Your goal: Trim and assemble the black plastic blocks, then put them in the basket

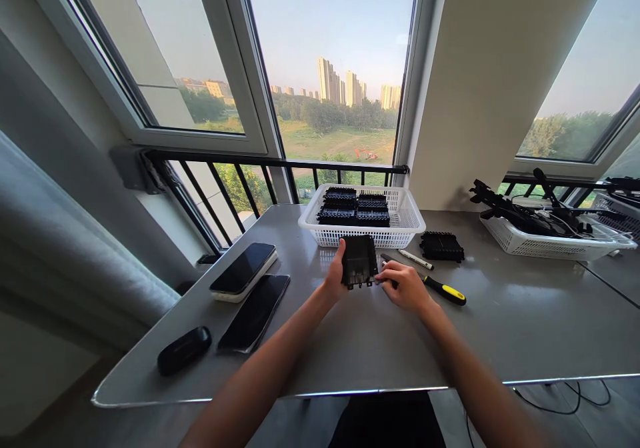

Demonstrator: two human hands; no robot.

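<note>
My left hand [337, 271] grips a flat, dark rectangular plastic module [359, 261] by its left side, thumb up along the edge. The module is tilted above the table, with small tabs along its lower edge. My right hand [403, 285] is closed at the module's lower right corner, its fingertips pinched together; what lies between them is too small to make out. Just beyond the right hand lie a screwdriver with a yellow and black handle [447, 292] and a white marker pen [416, 259]. A similar black module [442, 246] rests on the table farther right.
Behind my hands stands a white plastic basket [411, 220] with several black modules. Another white basket [537, 247] at right holds black parts and cables. To the left lie a phone on a white box [244, 268], a dark flat phone-like slab [255, 315] and a black case [184, 351].
</note>
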